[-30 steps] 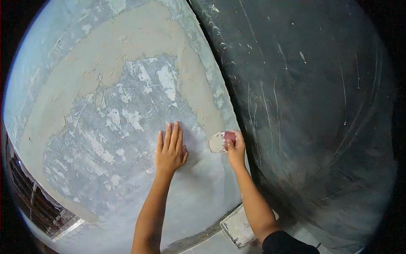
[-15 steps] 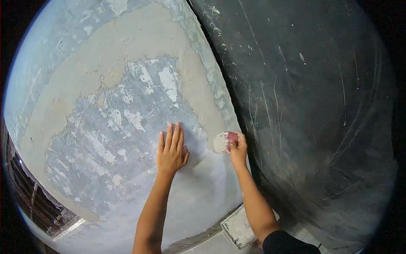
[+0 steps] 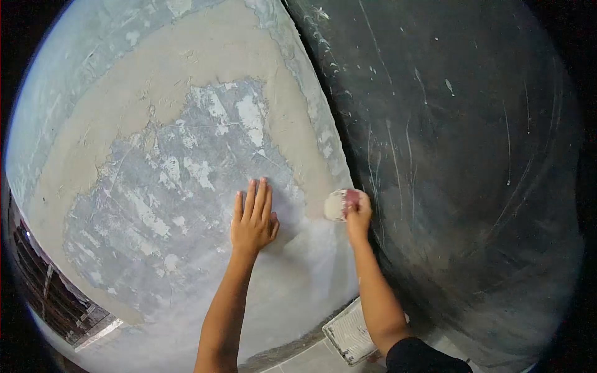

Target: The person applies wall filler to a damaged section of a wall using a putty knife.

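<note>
My left hand [image 3: 252,224] lies flat on the wall [image 3: 205,146], fingers pointing up and slightly spread, over a grey patch with white flecks. To its right, my right hand [image 3: 359,219] grips a small putty scraper [image 3: 336,206] with a reddish handle. Pale putty coats the scraper's blade, which points left over the lower end of a beige putty band [image 3: 289,112]. That band arches over the grey patch and runs down close to the wall's right edge.
A dark, scratched surface [image 3: 460,124] stands right of the wall edge, beyond a narrow black gap. A white putty-smeared tray [image 3: 348,332] sits on the floor tiles under my right forearm. At lower left is an opening with dark slats [image 3: 46,283].
My right hand and the scraper have shifted slightly right and up, nearer the wall's edge. The left hand stays in place on the wall.
</note>
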Motion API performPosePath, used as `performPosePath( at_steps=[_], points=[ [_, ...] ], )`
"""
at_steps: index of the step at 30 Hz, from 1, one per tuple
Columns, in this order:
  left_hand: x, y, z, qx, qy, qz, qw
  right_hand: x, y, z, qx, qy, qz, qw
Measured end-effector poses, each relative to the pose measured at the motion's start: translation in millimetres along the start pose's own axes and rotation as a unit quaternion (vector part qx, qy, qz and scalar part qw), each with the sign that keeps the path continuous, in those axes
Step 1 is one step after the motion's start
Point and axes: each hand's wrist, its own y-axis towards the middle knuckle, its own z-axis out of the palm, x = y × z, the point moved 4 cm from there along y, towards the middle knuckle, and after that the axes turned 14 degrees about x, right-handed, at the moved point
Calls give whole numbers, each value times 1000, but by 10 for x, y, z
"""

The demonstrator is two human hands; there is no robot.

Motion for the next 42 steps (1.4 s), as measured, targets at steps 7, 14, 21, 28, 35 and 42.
performPosePath(
  at_steps=[7,14,21,28,35,42],
  points=[
    [-8,-1,0,-3,-4,-2,1000,413,-153,-14,12,4,-48,999],
    [-6,4,10,1,-2,-3,1000,9,246,-101,12,-4,-26,1000],
    [-19,4,-21,10,0,-2,1000,370,-53,59,42,8,-78,996],
    [-11,2,4,-3,7,-1,1000,112,-14,-79,-7,-11,-15,1000],
    [-16,14,6,-5,7,-5,1000,179,-175,-7,25,-17,-11,999],
    [-7,16,20,-9,-11,-3,1000,-200,-33,-213,-41,17,14,999]
  ],
)
